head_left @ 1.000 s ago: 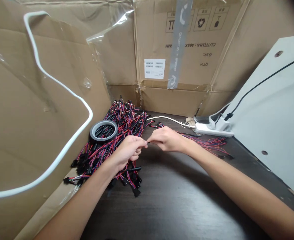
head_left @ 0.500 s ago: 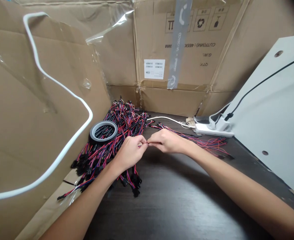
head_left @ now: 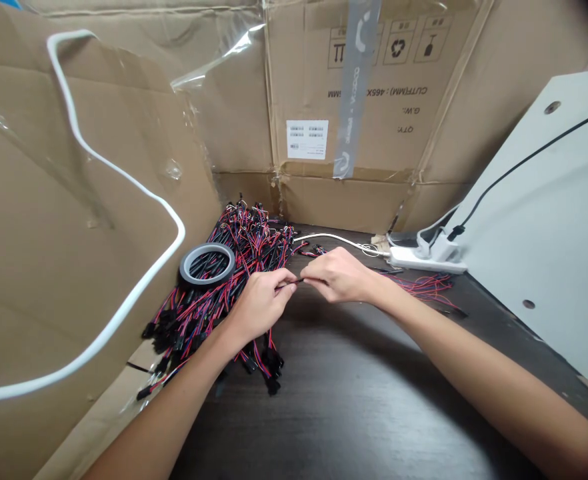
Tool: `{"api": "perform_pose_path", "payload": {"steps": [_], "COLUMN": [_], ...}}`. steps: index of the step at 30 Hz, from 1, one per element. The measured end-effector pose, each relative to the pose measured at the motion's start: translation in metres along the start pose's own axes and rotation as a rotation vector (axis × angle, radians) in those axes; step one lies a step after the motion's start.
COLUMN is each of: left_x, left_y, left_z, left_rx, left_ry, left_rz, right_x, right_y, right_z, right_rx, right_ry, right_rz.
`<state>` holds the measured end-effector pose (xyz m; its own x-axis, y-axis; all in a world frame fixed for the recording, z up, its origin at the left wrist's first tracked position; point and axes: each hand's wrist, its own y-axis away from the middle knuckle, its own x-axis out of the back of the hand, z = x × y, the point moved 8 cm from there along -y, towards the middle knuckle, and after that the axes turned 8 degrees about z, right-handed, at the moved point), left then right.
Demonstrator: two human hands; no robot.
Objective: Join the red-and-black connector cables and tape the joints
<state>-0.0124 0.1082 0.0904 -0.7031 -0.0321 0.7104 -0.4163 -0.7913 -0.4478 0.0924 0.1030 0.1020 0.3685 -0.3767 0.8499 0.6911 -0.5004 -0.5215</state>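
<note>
My left hand (head_left: 260, 303) and right hand (head_left: 338, 275) met above the dark counter (head_left: 354, 400), fingers pinching a thin black wire (head_left: 294, 283) between them. The wire pile (head_left: 224, 287) lay just left, a tape roll (head_left: 207, 262) resting on it.

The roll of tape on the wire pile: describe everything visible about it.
The roll of tape is a flat ring with a grey upper face, a dark outer edge and a wide open centre through which wires show. It lies flat on the left part of the pile of red, blue and black wires, close to the cardboard wall. Only the wires beneath touch it. The left hand is to its right, apart from it. No loose end is visible.
</note>
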Motion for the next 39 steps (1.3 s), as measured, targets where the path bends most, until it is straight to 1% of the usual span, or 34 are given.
{"api": "perform_pose_path", "payload": {"steps": [3,9,15,19,21,23,26,30,32,36,39], "left_x": [0.003,0.003,0.009,0.012,0.012,0.011,0.01,0.01,0.01,0.011,0.014], "left_y": [-0.001,-0.002,-0.004,-0.005,-0.005,-0.005,-0.005,-0.005,-0.005,-0.005,-0.006], "left_z": [-0.001,0.001,0.0,-0.002,0.0,0.0,-0.003,-0.004,-0.002,0.0,-0.005], "left_rx": [0.015,0.056,0.048,0.054,0.022,0.006,0.031,0.063,0.054,-0.001,0.016], "left_ry": [0.012,0.053,0.035,0.022,0.007,-0.012,-0.009,0.027,0.03,-0.011,-0.038], "left_rz": [0.013,0.0,0.04,0.052,0.042,0.03,0.015,0.009,0.005,-0.005,-0.02], "right_x": [0.003,0.007,0.014,0.019,0.021,0.024,0.025,0.027,0.028,0.033,0.034], "right_y": [0.001,0.002,0.007,0.015,0.019,0.02,0.02,0.023,0.025,0.027,0.027], "right_z": [0.004,0.011,0.037,0.056,0.057,0.054,0.051,0.067,0.073,0.077,0.079], "right_rx": [-0.006,-0.008,-0.028,-0.132,-0.155,-0.143,-0.11,-0.151,-0.15,-0.118,-0.146], "right_ry": [-0.006,-0.059,-0.058,-0.051,-0.043,-0.054,-0.094,-0.074,-0.103,-0.17,-0.211], "right_rz": [0.0,-0.048,-0.011,-0.008,-0.025,-0.04,-0.059,-0.053,-0.043,-0.002,0.012]}}
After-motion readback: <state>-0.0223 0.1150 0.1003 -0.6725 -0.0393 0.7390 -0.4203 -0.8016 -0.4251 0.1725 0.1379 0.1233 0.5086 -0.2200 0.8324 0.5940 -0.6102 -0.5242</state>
